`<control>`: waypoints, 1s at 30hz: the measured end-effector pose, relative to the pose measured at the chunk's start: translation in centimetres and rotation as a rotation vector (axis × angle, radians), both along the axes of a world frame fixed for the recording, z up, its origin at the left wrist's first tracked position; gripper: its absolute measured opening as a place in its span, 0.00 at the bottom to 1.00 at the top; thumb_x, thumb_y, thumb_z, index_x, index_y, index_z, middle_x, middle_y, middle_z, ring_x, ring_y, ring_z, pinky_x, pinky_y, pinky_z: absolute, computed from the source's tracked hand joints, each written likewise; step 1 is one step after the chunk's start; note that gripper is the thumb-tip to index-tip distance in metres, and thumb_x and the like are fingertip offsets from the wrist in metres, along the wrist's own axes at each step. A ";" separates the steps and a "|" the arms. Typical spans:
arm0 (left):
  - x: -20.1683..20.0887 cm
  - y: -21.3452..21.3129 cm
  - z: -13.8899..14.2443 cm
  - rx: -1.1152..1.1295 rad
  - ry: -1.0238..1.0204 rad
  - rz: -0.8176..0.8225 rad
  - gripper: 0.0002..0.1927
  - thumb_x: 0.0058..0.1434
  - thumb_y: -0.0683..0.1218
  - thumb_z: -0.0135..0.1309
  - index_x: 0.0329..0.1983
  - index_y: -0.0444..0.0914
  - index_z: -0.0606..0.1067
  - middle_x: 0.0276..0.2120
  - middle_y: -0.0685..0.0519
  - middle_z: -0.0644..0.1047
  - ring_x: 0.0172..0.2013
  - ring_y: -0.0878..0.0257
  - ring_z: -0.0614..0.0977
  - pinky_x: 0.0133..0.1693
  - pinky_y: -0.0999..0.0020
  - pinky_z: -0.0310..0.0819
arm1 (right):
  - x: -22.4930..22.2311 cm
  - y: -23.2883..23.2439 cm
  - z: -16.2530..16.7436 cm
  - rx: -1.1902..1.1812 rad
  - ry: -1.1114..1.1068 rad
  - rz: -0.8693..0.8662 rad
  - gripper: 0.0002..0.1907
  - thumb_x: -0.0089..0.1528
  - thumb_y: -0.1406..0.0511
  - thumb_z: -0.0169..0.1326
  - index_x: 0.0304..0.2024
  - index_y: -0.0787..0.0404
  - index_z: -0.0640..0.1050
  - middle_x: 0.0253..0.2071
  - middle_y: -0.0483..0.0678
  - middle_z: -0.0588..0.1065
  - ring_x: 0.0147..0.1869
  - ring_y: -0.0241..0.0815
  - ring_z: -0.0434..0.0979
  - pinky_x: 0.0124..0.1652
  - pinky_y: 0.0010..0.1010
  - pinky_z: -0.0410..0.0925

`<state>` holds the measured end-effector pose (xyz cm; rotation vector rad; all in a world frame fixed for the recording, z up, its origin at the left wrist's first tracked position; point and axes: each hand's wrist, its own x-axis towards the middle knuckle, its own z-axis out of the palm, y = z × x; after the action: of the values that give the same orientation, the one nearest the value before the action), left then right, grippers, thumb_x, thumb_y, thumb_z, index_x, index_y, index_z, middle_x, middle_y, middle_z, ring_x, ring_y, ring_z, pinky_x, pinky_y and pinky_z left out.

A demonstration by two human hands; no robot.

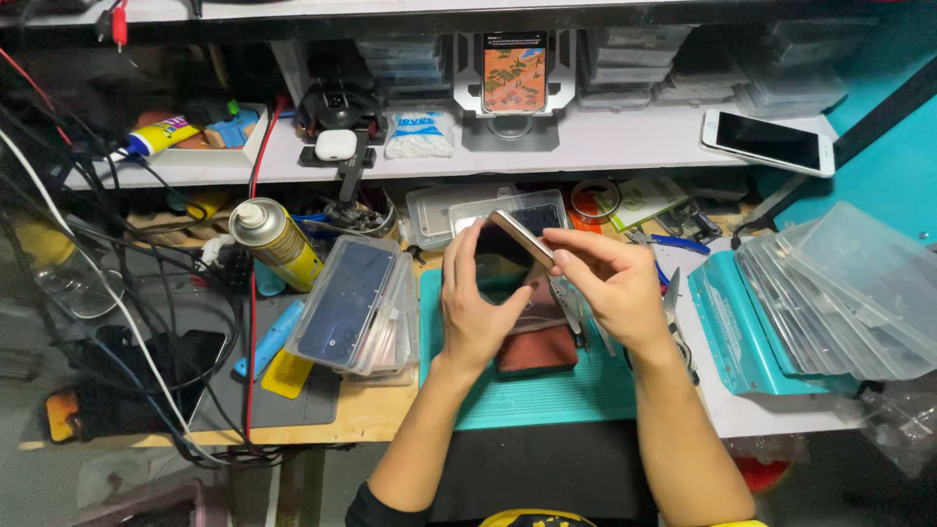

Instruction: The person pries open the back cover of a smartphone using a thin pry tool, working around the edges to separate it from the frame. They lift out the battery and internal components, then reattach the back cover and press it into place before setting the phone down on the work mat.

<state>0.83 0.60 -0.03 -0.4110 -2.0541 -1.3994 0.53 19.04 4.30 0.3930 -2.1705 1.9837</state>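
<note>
A smartphone (517, 239) with a pale gold edge is held tilted above a teal work mat (547, 395). My left hand (475, 307) cups its dark screen side from the left, thumb pressed toward the lower edge. My right hand (610, 288) grips the phone's upper right edge with the fingertips. Under the hands a brown pad (535, 353) lies on the mat, with a second flat device partly hidden beneath my palms.
Clear plastic cases holding phones (351, 304) lie left of the mat, beside a yellow spray can (278, 239) and tangled cables (127, 293). A stack of clear lids (849, 293) sits on a teal box at right. The shelf holds a white phone (769, 141), a standing phone (514, 73) and an earbud case (336, 144).
</note>
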 end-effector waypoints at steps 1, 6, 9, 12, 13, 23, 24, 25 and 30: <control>0.1 0.1 0.1 -0.047 0.027 0.016 0.49 0.46 0.42 0.72 0.71 0.35 0.61 0.64 0.41 0.69 0.64 0.43 0.72 0.64 0.55 0.69 | 0.0 0.2 0.0 0.020 -0.003 -0.010 0.15 0.65 0.71 0.58 0.55 0.68 0.82 0.40 0.49 0.82 0.42 0.32 0.79 0.43 0.21 0.72; 0.2 -0.1 0.4 -0.183 0.112 0.047 0.48 0.46 0.43 0.71 0.71 0.34 0.62 0.65 0.42 0.70 0.66 0.43 0.71 0.67 0.52 0.64 | 0.1 1.3 0.2 0.074 -0.048 0.012 0.14 0.63 0.71 0.58 0.51 0.67 0.83 0.39 0.47 0.83 0.40 0.30 0.81 0.41 0.20 0.73; 0.2 -0.4 0.7 -0.235 0.138 0.042 0.45 0.48 0.43 0.69 0.70 0.34 0.64 0.65 0.42 0.71 0.66 0.45 0.71 0.68 0.51 0.62 | -0.2 1.7 0.5 0.056 -0.079 0.075 0.15 0.63 0.71 0.58 0.52 0.67 0.82 0.40 0.46 0.83 0.41 0.30 0.82 0.42 0.20 0.73; 0.2 -1.0 1.0 -0.265 0.149 -0.014 0.44 0.48 0.42 0.67 0.70 0.35 0.64 0.65 0.43 0.70 0.67 0.45 0.70 0.69 0.48 0.60 | -0.4 2.1 0.6 0.082 -0.088 0.110 0.14 0.62 0.71 0.58 0.50 0.67 0.82 0.38 0.46 0.84 0.40 0.30 0.83 0.41 0.20 0.74; 0.3 -1.1 1.1 -0.275 0.137 -0.032 0.44 0.48 0.42 0.67 0.70 0.35 0.64 0.65 0.44 0.70 0.67 0.45 0.69 0.70 0.46 0.59 | -0.4 2.2 0.6 0.107 -0.085 0.098 0.14 0.62 0.71 0.59 0.50 0.67 0.83 0.37 0.45 0.83 0.38 0.29 0.81 0.39 0.19 0.72; 0.6 -1.5 1.4 -0.354 0.114 -0.128 0.43 0.50 0.40 0.66 0.71 0.38 0.64 0.66 0.46 0.69 0.69 0.46 0.68 0.72 0.41 0.52 | -0.2 2.2 0.7 0.196 -0.073 0.017 0.13 0.59 0.71 0.61 0.47 0.66 0.84 0.28 0.39 0.78 0.28 0.23 0.70 0.27 0.18 0.63; 0.6 -1.6 1.3 -0.358 0.109 -0.133 0.44 0.49 0.40 0.66 0.71 0.37 0.64 0.66 0.46 0.69 0.69 0.47 0.68 0.72 0.40 0.53 | -0.2 2.2 0.7 0.201 -0.076 0.015 0.13 0.59 0.71 0.60 0.46 0.66 0.84 0.27 0.38 0.79 0.28 0.22 0.71 0.27 0.17 0.64; 0.6 -1.6 1.3 -0.360 0.102 -0.138 0.44 0.49 0.40 0.66 0.71 0.37 0.64 0.66 0.46 0.69 0.69 0.46 0.68 0.71 0.41 0.53 | -0.2 2.2 0.8 0.206 -0.083 0.011 0.12 0.59 0.71 0.61 0.46 0.66 0.84 0.27 0.39 0.78 0.28 0.23 0.71 0.27 0.18 0.63; 0.6 -1.7 1.3 -0.368 0.099 -0.165 0.45 0.48 0.41 0.67 0.70 0.37 0.64 0.66 0.46 0.69 0.68 0.45 0.69 0.71 0.41 0.54 | -0.2 1.9 0.7 0.252 -0.056 -0.024 0.12 0.60 0.70 0.60 0.46 0.67 0.84 0.26 0.41 0.78 0.28 0.24 0.71 0.28 0.19 0.65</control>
<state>1.42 -1.11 1.29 -0.8035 -2.2373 -1.0611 0.31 20.94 5.00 0.3471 -2.4565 1.7324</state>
